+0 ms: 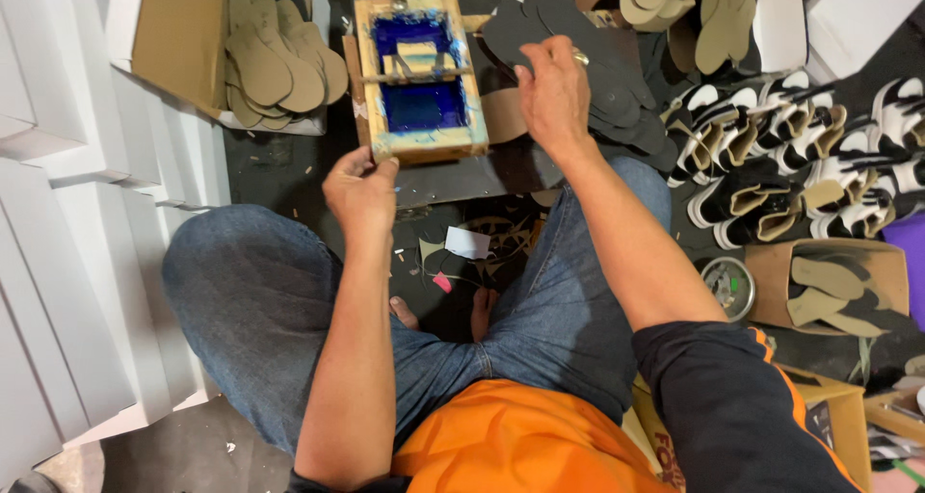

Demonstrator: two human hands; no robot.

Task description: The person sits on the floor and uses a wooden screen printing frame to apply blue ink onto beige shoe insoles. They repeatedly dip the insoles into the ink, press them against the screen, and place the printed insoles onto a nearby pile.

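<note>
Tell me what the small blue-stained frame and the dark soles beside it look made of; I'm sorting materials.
Frame: apparently bare wood, pale grain showing, smeared with glossy blue ink. Dark soles: thin, matte, flexible sheets, possibly foam or rubber; hard to tell which.

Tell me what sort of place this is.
Probably a small shoemaking workshop. A wooden printing frame filled with blue ink sits on the floor, beside stacks of dark insoles and rows of black-and-white shoes.

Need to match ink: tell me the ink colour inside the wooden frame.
Deep blue ink in the wooden frame; head view.
</note>
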